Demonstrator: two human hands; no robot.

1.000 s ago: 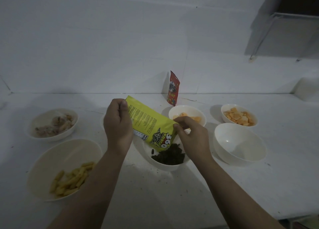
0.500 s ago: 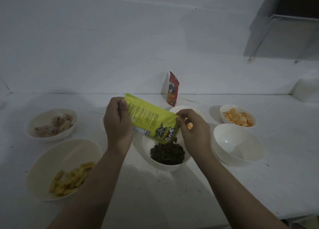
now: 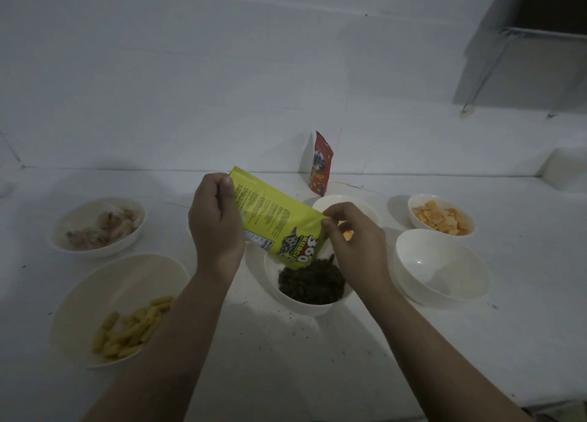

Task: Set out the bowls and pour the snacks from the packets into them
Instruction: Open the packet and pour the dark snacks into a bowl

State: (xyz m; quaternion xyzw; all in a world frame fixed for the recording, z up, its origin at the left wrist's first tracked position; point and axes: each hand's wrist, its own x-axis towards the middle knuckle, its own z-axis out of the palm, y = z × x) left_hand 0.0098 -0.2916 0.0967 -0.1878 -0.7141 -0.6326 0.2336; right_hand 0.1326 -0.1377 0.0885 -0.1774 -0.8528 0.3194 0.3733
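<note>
Over the centre bowl (image 3: pixel 309 297), the yellow packet (image 3: pixel 273 227) tips mouth-down.
Left hand (image 3: pixel 216 231) grips its raised far-left end, right hand (image 3: pixel 352 240) pinches the right edge; long axis slopes toward the dark snacks (image 3: pixel 313 283).

The yellow packet (image 3: pixel 279 223), held upside down over the near middle of the counter, reads "360" and "kuaci" on its front, with the letters "NUT" on a white panel; its small print is too fine to read. The red packet (image 3: pixel 321 167) standing far back shows "IPS".
</note>
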